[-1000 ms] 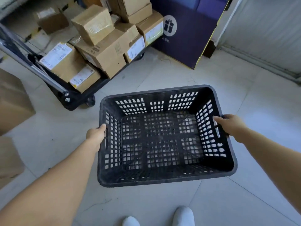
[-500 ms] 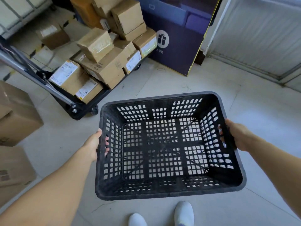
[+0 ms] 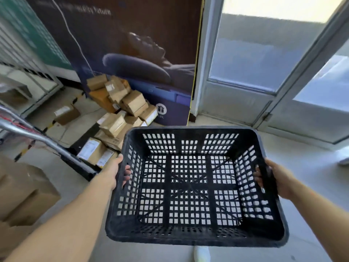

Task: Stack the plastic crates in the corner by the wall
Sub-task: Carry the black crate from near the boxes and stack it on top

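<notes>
I hold a black plastic crate (image 3: 190, 237) with perforated walls and floor in front of me, lifted off the tiled floor, its open top facing me. My left hand (image 3: 113, 171) grips the crate's left wall, fingers through the handle slot. On the right wall my right hand (image 3: 277, 178) grips the same way. The crate is empty. No other crate is in view.
A black trolley (image 3: 79, 163) loaded with several cardboard parcels (image 3: 113, 123) stands at the left. A tall dark printed carton (image 3: 132, 59) leans against the wall behind it. Frosted glass doors (image 3: 255, 59) fill the right. Big brown boxes (image 3: 24, 188) sit at the far left.
The crate has come up higher and closer to me, and my view has tilted up from the floor toward the wall and glass doors. Both hands keep their grip.
</notes>
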